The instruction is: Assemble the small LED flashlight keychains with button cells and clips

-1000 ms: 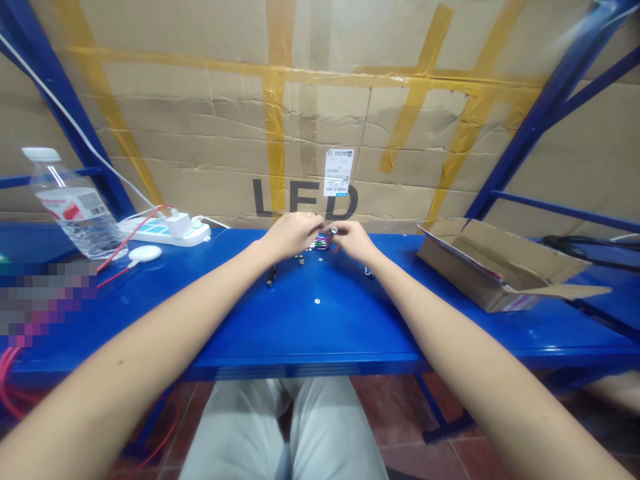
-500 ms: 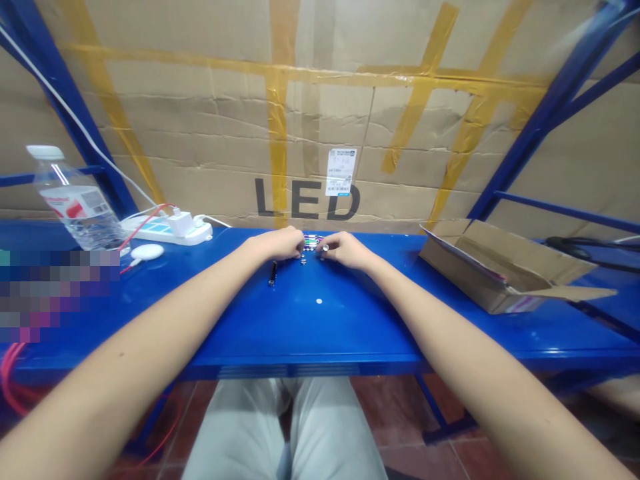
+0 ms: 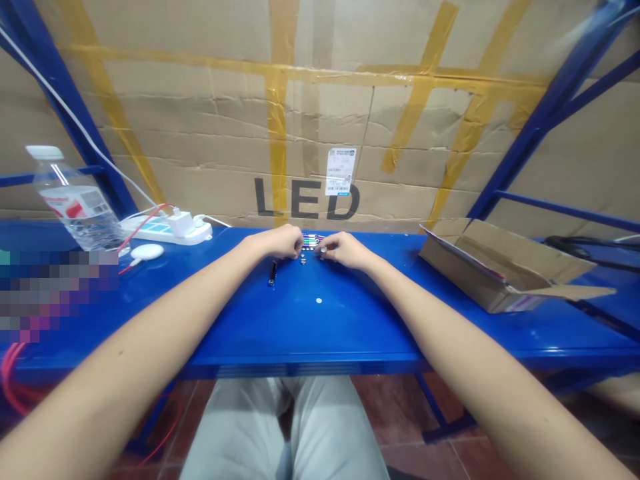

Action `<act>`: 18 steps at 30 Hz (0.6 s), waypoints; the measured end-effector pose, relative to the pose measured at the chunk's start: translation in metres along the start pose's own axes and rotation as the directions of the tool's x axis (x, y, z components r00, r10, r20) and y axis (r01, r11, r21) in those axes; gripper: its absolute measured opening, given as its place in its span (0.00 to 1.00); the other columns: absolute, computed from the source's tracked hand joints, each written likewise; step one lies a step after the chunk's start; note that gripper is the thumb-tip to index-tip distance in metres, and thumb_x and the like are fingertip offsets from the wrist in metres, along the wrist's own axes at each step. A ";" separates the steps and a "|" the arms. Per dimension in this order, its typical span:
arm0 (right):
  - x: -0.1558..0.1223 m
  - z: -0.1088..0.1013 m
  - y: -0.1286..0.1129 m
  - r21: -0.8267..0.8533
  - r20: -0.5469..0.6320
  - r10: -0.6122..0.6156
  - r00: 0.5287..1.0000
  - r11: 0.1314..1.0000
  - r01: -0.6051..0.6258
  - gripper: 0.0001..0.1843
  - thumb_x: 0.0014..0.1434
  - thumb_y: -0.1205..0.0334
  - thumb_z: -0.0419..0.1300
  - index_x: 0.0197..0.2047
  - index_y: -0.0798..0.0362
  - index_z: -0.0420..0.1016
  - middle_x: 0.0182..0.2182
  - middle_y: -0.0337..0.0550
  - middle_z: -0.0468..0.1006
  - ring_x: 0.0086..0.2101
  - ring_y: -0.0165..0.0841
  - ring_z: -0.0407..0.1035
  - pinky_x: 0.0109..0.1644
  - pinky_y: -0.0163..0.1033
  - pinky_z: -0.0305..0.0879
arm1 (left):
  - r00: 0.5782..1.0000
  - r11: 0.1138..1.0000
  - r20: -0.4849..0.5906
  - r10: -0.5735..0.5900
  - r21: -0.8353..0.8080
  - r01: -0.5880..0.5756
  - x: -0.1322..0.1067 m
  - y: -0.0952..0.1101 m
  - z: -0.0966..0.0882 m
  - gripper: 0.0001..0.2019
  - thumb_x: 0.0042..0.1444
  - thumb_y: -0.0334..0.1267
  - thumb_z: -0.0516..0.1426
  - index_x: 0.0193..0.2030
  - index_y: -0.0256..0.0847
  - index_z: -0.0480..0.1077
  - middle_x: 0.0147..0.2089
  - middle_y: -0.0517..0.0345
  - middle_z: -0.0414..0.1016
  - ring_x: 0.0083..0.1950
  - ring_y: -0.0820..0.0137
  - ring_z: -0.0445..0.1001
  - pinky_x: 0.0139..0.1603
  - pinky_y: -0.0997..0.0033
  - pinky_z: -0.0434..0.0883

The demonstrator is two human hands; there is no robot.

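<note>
Together, both hands (image 3: 280,243) (curled) pinch tiny parts (image 3: 311,240).

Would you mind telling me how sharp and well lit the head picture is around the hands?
Head view: light is even and soft, with faint glare on the blue table. The left hand and right hand are sharp, but the small parts between them are too tiny to make out. The wide lens bows the shelf posts, and a pixelated patch hides the left edge.

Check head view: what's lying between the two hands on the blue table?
Head view: a small multicoloured part and tiny silver pieces lie between left hand and right hand; too small to identify.
</note>
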State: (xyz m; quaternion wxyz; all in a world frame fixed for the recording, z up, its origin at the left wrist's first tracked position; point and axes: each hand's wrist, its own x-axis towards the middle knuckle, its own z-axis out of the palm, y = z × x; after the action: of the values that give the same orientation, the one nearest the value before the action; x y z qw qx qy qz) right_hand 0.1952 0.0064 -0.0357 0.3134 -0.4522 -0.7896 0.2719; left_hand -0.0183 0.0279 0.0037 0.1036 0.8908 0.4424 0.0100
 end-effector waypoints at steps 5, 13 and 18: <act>-0.002 -0.001 -0.001 0.015 0.011 0.005 1.000 1.000 -0.005 0.11 0.49 0.73 0.60 0.34 0.57 0.82 0.28 0.40 0.80 0.28 0.30 0.69 0.34 0.33 0.65 | 0.997 0.997 -0.069 0.022 -0.074 -0.027 -0.002 -0.002 -0.002 0.10 0.44 0.28 0.57 0.34 0.39 0.77 0.28 0.57 0.78 0.27 0.70 0.73 0.30 0.72 0.66; -0.004 -0.004 -0.006 0.113 0.040 0.055 0.998 0.992 -0.059 0.07 0.51 0.70 0.61 0.35 0.57 0.80 0.25 0.39 0.77 0.24 0.27 0.65 0.27 0.32 0.62 | 0.870 0.936 -0.412 0.272 -0.097 -0.339 -0.006 0.027 -0.009 0.08 0.52 0.34 0.61 0.38 0.37 0.78 0.35 0.54 0.80 0.36 0.70 0.75 0.36 0.73 0.68; 0.000 -0.002 0.001 0.136 0.029 0.066 0.997 0.988 -0.069 0.05 0.50 0.72 0.61 0.31 0.57 0.78 0.27 0.42 0.79 0.24 0.27 0.67 0.26 0.31 0.64 | 0.811 0.908 -0.421 0.407 0.089 -0.410 0.000 0.036 0.001 0.06 0.55 0.32 0.60 0.39 0.36 0.78 0.38 0.52 0.79 0.39 0.68 0.75 0.39 0.71 0.68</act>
State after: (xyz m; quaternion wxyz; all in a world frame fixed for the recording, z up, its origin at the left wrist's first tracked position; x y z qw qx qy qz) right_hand 0.1973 0.0077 -0.0350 0.3247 -0.4526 -0.7571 0.3413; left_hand 0.0103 0.0061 0.0094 0.0017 0.9400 0.2524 0.2294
